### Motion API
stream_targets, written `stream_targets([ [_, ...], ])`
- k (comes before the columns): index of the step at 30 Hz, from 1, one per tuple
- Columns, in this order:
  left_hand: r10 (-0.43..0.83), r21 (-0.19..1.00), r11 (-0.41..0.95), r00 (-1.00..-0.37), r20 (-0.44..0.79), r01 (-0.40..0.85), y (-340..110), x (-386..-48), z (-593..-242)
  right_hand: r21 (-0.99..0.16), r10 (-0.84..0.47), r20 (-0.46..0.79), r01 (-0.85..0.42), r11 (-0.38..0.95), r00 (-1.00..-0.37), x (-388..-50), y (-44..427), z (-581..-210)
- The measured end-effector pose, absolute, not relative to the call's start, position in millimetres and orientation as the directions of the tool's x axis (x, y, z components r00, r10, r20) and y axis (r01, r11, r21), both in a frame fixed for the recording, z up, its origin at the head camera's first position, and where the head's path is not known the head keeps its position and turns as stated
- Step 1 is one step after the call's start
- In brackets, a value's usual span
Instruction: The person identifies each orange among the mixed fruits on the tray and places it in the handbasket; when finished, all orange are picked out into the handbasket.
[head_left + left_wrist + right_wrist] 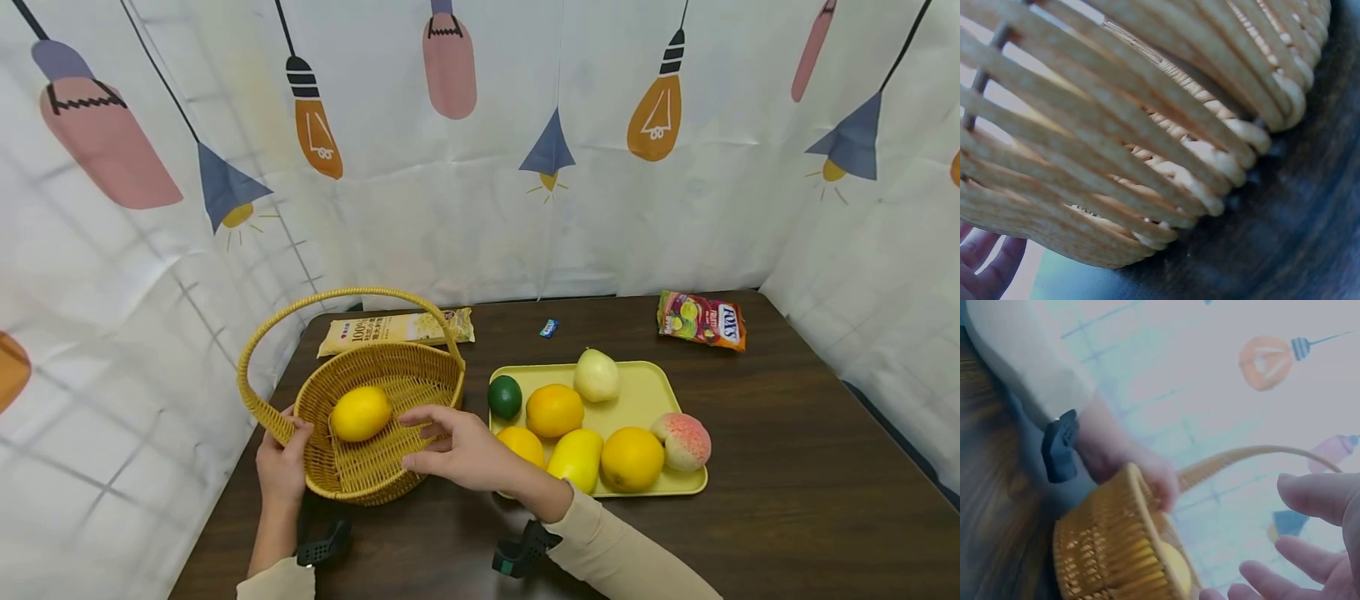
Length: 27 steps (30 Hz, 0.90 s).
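A woven wicker basket (375, 483) with an arched handle stands at the left of the table, tilted. In it lies a yellow lemon (362, 414), also partly seen in the right wrist view. My left hand (282, 462) grips the basket's left rim by the foot of the handle; in the left wrist view some of its fingers (997, 265) show beside the wicker. Over the basket's right rim hovers my right hand (468, 450), fingers and thumb apart, with nothing between them. The right wrist view shows those spread fingers (1310, 556) near the basket.
Right of the basket, a yellow tray (645, 379) holds a dark green avocado (505, 397), a pear (597, 375), a peach (684, 442), a mango (576, 458) and several oranges (555, 410). Behind lie a noodle packet (397, 327), a small blue wrapper (549, 328) and a candy bag (701, 320).
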<state>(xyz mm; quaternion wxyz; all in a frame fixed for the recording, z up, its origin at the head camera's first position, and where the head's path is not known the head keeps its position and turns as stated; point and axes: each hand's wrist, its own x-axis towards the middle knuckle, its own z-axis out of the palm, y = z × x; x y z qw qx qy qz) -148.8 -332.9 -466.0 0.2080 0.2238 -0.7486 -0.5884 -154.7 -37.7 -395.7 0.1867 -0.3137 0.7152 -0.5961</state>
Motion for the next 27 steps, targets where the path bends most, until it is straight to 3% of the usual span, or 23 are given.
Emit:
stream_targets([
  [4,-0.585,0.980,0.183,-0.810,0.044,-0.079,-331.8,-149.5,-465.4,-0.985,-0.662,0.106,-0.168,0.031,-0.742,-157.4,-20.0,-392.3],
  [10,-0.585,0.984,0.164,-0.810,0.038,-0.072,-330.9,-148.7,-465.2,-0.976,-0.628,0.142,-0.214,0.040,-0.765,-169.8,5.4,-389.2],
  [19,-0.587,0.989,0.134,-0.809,0.027,-0.064,-333.7,-143.3,-468.6,-0.947,-0.599,0.137,-0.281,0.153,-0.789,-187.7,40.1,-385.4],
  [27,-0.572,0.983,0.164,-0.820,0.032,-0.076,-332.6,-147.1,-465.9,-0.874,-0.501,0.116,-0.328,0.360,-0.858,-207.3,80.4,-388.4],
])
